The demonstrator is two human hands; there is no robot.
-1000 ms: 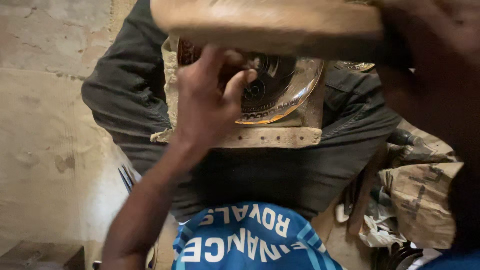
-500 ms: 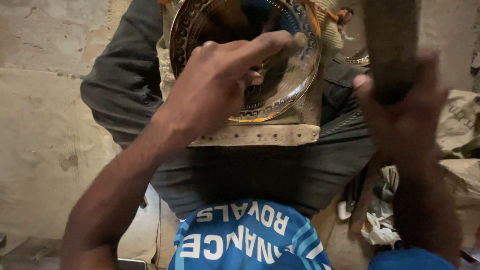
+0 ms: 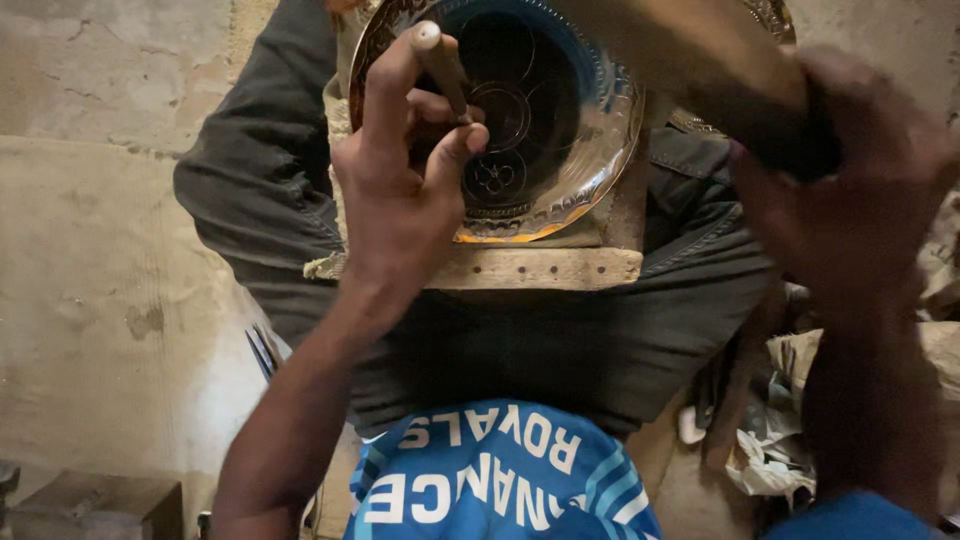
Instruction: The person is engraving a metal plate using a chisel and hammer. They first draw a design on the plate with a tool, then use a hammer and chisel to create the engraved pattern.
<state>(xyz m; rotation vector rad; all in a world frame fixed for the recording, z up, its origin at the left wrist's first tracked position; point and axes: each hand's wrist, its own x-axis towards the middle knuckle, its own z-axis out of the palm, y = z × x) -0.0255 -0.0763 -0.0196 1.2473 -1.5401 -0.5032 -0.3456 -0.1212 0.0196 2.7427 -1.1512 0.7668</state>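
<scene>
My left hand point(image 3: 405, 190) grips a thin metal punch point(image 3: 440, 65), its tip set against the dark engraved middle of a round brass plate point(image 3: 590, 150). The plate rests on a wooden board point(image 3: 540, 268) laid across my lap. My right hand point(image 3: 850, 190) is raised at the right and closed around the handle of a wooden mallet point(image 3: 690, 50), whose blurred head hangs over the plate's upper right rim.
Dark grey trousers point(image 3: 260, 190) cover my legs, and a blue shirt point(image 3: 500, 480) fills the bottom. Crumpled paper and cloth scraps point(image 3: 770, 450) lie at the right. A dark block point(image 3: 90, 505) sits at the lower left on the concrete floor point(image 3: 100, 250).
The view has tilted so the plate's centre shows. My left hand now holds the punch upright on the plate, and the mallet has swung from upright at the right to over the plate.
</scene>
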